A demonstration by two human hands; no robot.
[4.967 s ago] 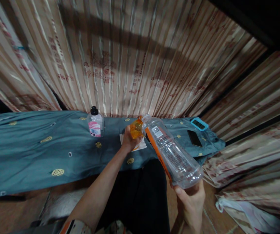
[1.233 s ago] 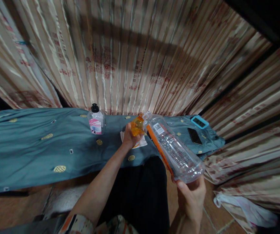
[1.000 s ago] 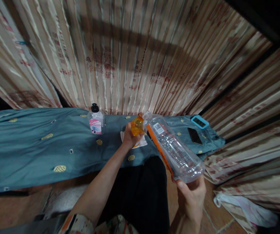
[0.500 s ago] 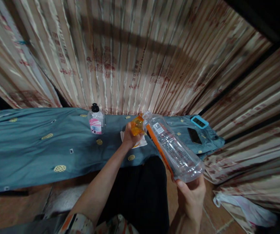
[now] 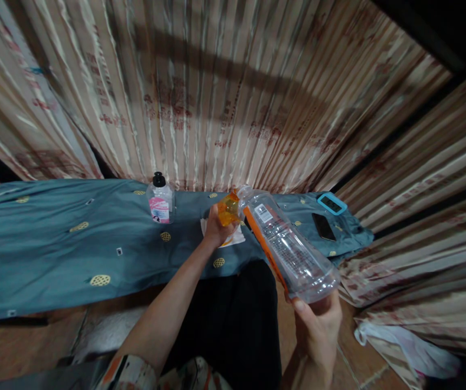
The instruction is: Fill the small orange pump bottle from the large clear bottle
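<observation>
My left hand (image 5: 215,227) is closed round a small orange see-through vessel (image 5: 228,209), whose exact kind I cannot make out. Against its upper right side lies the neck of a large clear plastic bottle (image 5: 293,244) with an orange label. This bottle is tilted, its neck up and to the left, and looks nearly empty. My right hand (image 5: 317,319) grips it by the base. Beneath my left hand a white paper or tissue (image 5: 235,238) with some orange on it lies on the cloth.
A clear bottle with a black cap and pink label (image 5: 161,201) stands left on the blue-green cloth (image 5: 46,233). To the right lie a dark phone (image 5: 323,226) and a blue-framed digital clock (image 5: 332,203). Pleated curtains (image 5: 216,97) hang behind. A whitish bag (image 5: 411,346) lies at lower right.
</observation>
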